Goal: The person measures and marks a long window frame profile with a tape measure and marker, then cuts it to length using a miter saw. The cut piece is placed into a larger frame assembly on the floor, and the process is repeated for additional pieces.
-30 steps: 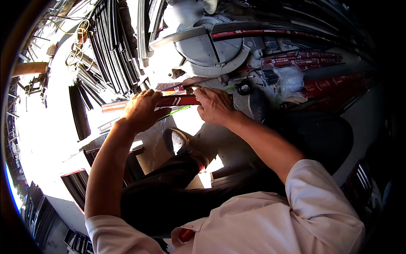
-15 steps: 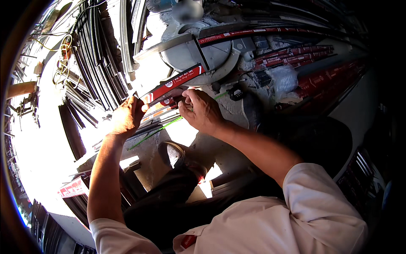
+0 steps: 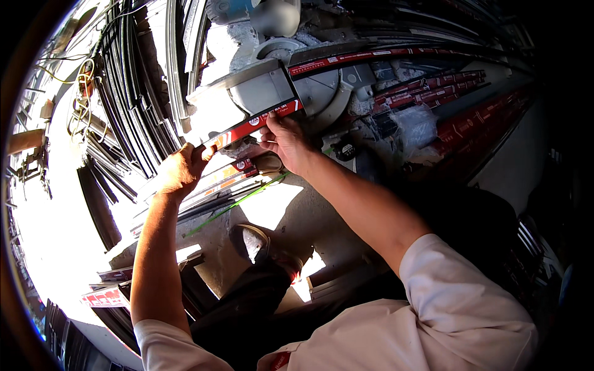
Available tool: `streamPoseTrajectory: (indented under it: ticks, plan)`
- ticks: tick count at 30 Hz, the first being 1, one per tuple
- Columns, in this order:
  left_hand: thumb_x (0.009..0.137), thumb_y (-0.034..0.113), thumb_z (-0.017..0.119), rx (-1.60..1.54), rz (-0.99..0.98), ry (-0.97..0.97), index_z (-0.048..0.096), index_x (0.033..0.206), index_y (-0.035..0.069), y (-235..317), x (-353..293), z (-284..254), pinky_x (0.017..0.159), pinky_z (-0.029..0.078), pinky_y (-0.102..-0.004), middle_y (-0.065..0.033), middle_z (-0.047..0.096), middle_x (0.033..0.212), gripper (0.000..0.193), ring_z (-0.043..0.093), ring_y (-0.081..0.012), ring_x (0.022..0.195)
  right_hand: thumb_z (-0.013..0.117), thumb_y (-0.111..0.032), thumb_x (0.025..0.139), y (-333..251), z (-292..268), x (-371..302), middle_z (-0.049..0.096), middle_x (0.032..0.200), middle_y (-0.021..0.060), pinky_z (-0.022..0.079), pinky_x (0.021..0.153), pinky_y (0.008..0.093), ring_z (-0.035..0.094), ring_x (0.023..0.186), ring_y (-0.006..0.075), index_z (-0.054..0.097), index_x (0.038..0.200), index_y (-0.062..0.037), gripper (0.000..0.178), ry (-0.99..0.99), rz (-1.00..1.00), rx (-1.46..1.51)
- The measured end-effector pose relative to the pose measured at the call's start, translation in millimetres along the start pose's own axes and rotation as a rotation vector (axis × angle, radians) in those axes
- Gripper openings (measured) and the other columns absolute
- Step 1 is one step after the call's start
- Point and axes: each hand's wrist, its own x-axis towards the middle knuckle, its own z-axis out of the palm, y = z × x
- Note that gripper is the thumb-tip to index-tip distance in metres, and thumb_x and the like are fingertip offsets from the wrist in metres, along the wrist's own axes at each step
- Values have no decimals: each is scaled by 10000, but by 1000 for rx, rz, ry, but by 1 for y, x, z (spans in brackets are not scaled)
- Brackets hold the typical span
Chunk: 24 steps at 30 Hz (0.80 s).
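My left hand [image 3: 181, 170] grips the near left end of a short metal profile strip [image 3: 255, 122] covered in red printed film. My right hand [image 3: 286, 143] pinches the strip's lower edge towards its other end, thumb on the red face. That far end lies against the round grey base [image 3: 263, 91] of what looks like a mitre saw. Below the strip, a second red-filmed piece [image 3: 242, 165] lies among other profiles. Right of my right hand sits a black tape measure [image 3: 344, 148], with its green blade [image 3: 247, 199] running out to the lower left.
A long red-filmed profile [image 3: 346, 60] lies across the saw, by its fence. Bundled dark profiles [image 3: 133, 93] lie at the left, and more red-filmed ones [image 3: 476, 120] at the right beside crumpled clear plastic [image 3: 414, 120]. My shoe [image 3: 250, 241] is below on the floor.
My right hand has moved up from below the strip and now takes hold of it. The strip has tilted slightly flatter, while my left hand keeps its end.
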Motion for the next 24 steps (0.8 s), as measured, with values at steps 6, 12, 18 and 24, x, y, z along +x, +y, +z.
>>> streamPoseTrajectory:
  ticks: [6, 12, 18, 24]
  plan:
    - [1014, 734, 529, 68, -67, 24, 669, 1045, 37, -19, 44, 7, 825, 550, -519, -232, 737, 912, 712, 721, -447, 914, 635, -320, 1099, -10, 4, 18, 691, 951, 11, 601, 793, 314, 661, 833, 119, 674, 1121, -102, 223, 12, 26, -154]
    - [999, 777, 495, 62, -49, 25, 670, 1052, 34, -21, 82, 3, 923, 526, -548, -269, 738, 1033, 765, 700, -474, 1055, 612, -233, 1111, -5, -31, -26, 667, 890, 27, 529, 677, 254, 614, 746, 78, 661, 1116, -34, 205, -90, -4, -405]
    - [965, 779, 571, -3, -153, 37, 704, 993, 65, -26, 114, -6, 804, 564, -457, -147, 728, 798, 727, 745, -312, 783, 608, -189, 1110, 0, -99, -75, 645, 865, 14, 509, 664, 254, 581, 722, 68, 662, 1134, -18, 180, 11, -56, -522]
    - [947, 733, 644, -31, -165, 43, 757, 1079, 103, -17, 117, -7, 761, 551, -410, -124, 716, 782, 653, 717, -273, 743, 645, -169, 1067, -25, -124, -78, 649, 830, 21, 479, 600, 245, 559, 655, 72, 669, 1091, -8, 164, 267, -147, -474]
